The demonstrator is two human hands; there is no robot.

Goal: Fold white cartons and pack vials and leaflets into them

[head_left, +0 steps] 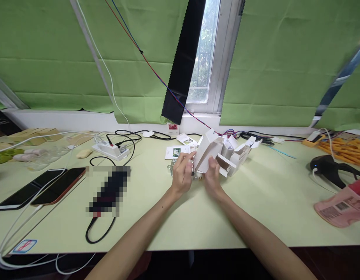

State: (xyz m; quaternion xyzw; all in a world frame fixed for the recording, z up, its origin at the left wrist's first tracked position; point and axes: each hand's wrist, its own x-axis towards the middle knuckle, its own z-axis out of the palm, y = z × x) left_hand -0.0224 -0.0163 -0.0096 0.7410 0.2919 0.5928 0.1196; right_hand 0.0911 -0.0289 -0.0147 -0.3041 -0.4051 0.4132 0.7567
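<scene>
A white cardboard box (209, 152) is tilted up between my hands in the middle of the table. My right hand (213, 177) grips its lower part, thumb pressed against the near face. From the other side, my left hand (182, 175) has its fingers bent against the box's left edge, and its fingertips are partly hidden. Small shiny glass-like items (170, 168) lie beside and partly behind my left hand. Right of the held box stand more opened white boxes (239, 155) with their flaps out. A white printed card (177, 151) with a plant picture lies behind my left hand.
On the left are a power strip (111, 149), two phones (58, 190) with white cables, and a blurred dark device with a black cable. Toward the right are a black handheld device (325, 167), a pink pouch (343, 206) and orange sticks (345, 149). Green blinds hang behind.
</scene>
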